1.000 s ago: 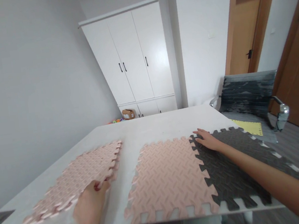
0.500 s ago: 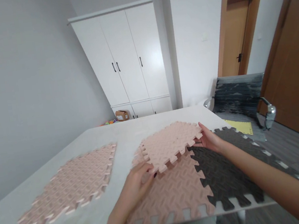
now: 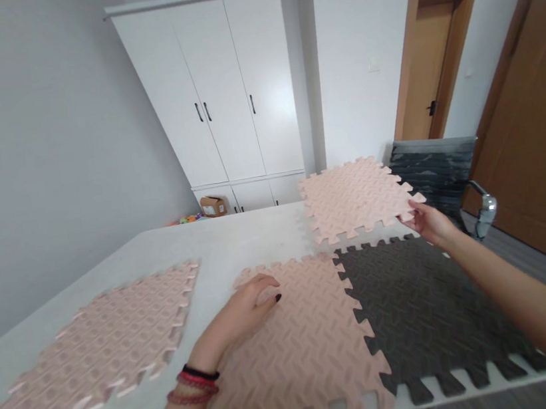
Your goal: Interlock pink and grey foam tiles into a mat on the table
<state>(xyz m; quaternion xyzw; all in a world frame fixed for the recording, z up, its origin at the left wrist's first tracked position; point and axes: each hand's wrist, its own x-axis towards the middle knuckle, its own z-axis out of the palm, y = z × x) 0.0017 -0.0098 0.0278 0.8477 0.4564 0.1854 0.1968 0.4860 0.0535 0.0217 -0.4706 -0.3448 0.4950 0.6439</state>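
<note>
My right hand [image 3: 426,219] pinches the near right corner of a pink foam mat tile [image 3: 352,197], which hangs in the air over the far right part of the table. My left hand [image 3: 253,301] holds nothing; its fingers are curved and apart above a second pink foam tile [image 3: 311,340] lying on the table. A dark grey foam tile [image 3: 432,311] lies to the right of that one, their toothed edges meeting along a seam. Another pink tile [image 3: 114,339] rests apart on the left side, with a different bumpy surface showing.
The white table [image 3: 237,236] spans the foreground. A chair [image 3: 434,173] stands past its right side. Behind it are a white cabinet [image 3: 218,91], a cardboard box [image 3: 213,205] and small colourful items [image 3: 185,220]. A wooden door [image 3: 418,64] is at the back right.
My left hand has let go of the held pink tile. My right hand has carried that tile up, away and to the right, uncovering more of the pink and grey tiles below.
</note>
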